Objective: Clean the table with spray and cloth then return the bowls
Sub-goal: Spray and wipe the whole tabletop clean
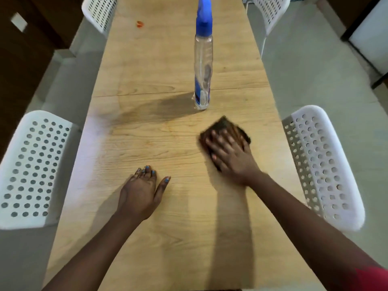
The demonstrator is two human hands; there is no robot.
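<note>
One table (168, 206), four white chairs (31, 169), one spray bottle (202, 66), one cloth (225, 128), two hands (231, 156).

Both forearms are bare from wrist to beyond the elbow; no watch, ring or bracelet-like band shows on either. The left hand (140, 193) has nails painted light blue, visible on the fingertips and thumb; the right hand (230, 153) is blurred, its nails looking pale. A red sleeve (372, 277) edges the right upper arm.
</note>
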